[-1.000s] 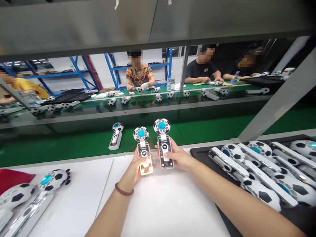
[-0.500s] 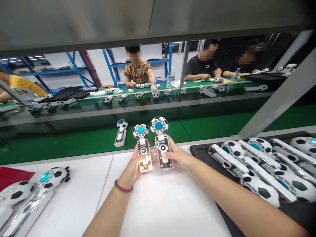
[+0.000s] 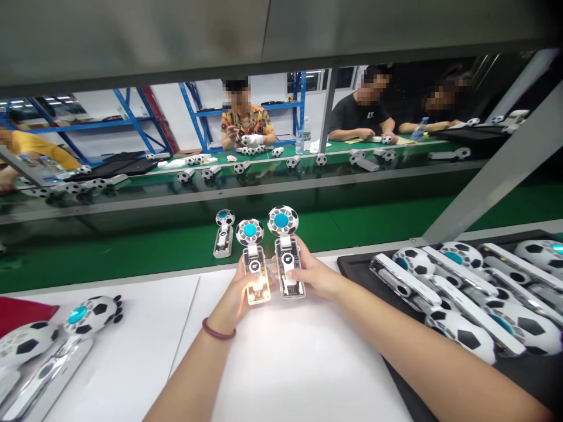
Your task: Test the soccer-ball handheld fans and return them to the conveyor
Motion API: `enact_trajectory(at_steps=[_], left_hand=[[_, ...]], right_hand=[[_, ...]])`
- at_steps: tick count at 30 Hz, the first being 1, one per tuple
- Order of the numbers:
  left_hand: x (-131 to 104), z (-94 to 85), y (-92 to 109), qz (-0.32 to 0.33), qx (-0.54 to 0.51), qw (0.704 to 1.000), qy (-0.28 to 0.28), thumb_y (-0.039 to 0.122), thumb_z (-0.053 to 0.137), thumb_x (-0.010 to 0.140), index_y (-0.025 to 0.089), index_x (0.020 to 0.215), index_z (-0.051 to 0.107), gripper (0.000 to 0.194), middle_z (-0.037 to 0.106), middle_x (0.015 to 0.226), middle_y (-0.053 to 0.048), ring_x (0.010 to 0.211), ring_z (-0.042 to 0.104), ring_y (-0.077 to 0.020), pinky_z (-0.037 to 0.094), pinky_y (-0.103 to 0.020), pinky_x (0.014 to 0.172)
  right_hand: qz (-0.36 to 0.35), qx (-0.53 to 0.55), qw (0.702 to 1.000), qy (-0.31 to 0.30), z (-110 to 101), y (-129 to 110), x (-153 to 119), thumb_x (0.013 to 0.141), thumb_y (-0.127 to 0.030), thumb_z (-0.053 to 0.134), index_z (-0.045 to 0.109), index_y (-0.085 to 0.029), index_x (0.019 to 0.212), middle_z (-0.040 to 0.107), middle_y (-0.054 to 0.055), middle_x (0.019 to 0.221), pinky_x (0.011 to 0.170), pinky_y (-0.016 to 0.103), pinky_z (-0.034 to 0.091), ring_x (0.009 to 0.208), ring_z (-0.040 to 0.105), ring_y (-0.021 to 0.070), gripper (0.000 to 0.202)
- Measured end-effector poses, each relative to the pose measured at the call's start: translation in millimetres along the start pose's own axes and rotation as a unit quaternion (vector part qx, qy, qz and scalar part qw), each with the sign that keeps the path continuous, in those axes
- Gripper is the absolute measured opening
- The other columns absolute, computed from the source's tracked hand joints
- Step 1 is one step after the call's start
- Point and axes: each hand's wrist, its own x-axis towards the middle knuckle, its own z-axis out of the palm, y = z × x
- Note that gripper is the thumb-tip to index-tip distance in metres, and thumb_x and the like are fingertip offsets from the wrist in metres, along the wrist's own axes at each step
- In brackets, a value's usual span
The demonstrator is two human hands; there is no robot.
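Observation:
Two small devices with soccer-ball heads stand upright side by side above the white table. My left hand (image 3: 241, 285) is closed around the left device (image 3: 256, 275), whose clear body glows with warm lights and whose small display is lit. Around the right device (image 3: 289, 266) my right hand (image 3: 310, 271) is closed, its thumb on the front of the body; that display is lit too, but the body does not glow as brightly. Behind them, a third such device (image 3: 223, 234) lies on the green surface, touched by neither hand.
A black tray (image 3: 358, 266) at the right holds several more devices. Others lie on the white table (image 3: 145, 346) at the left, by a red item (image 3: 26, 316). A slanted grey post (image 3: 479, 158) rises at the right. Across the line, several people handle similar devices.
The third device on the green surface has shifted right, closer to my left hand. Across the line, a person's gloved hand has drawn back with a device. Both my hands keep their hold.

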Motion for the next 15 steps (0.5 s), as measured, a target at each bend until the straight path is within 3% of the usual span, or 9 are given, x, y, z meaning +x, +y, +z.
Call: enact_trajectory(at_steps=[8, 15], left_hand=[[-0.6, -0.8, -1.0, 0.012, 0.004, 1.000, -0.023, 0.016, 0.056, 0.075, 0.035, 0.132, 0.025, 0.067, 0.064, 0.093, -0.004, 0.081, 0.063, -0.0240, 0.051, -0.041, 0.071], [-0.6, -1.7, -1.4, 0.008, 0.003, 1.000, -0.022, 0.017, 0.059, 0.074, 0.034, 0.132, 0.028, 0.068, 0.064, 0.098, -0.006, 0.086, 0.063, -0.0259, 0.051, -0.041, 0.073]], right_hand=[[0.012, 0.018, 0.999, 0.025, 7.3, -5.9, -1.4, 0.063, -0.024, 0.073, 0.011, -0.029, 0.136, 0.055, 0.004, 0.101, 0.079, 0.037, 0.046, 0.088, 0.057, 0.0197, 0.096], [0.016, 0.003, 0.999, 0.027, 5.4, -4.1, -1.2, 0.063, -0.023, 0.072, 0.016, -0.029, 0.134, 0.054, 0.004, 0.106, 0.080, 0.037, 0.046, 0.091, 0.056, 0.0202, 0.091]])
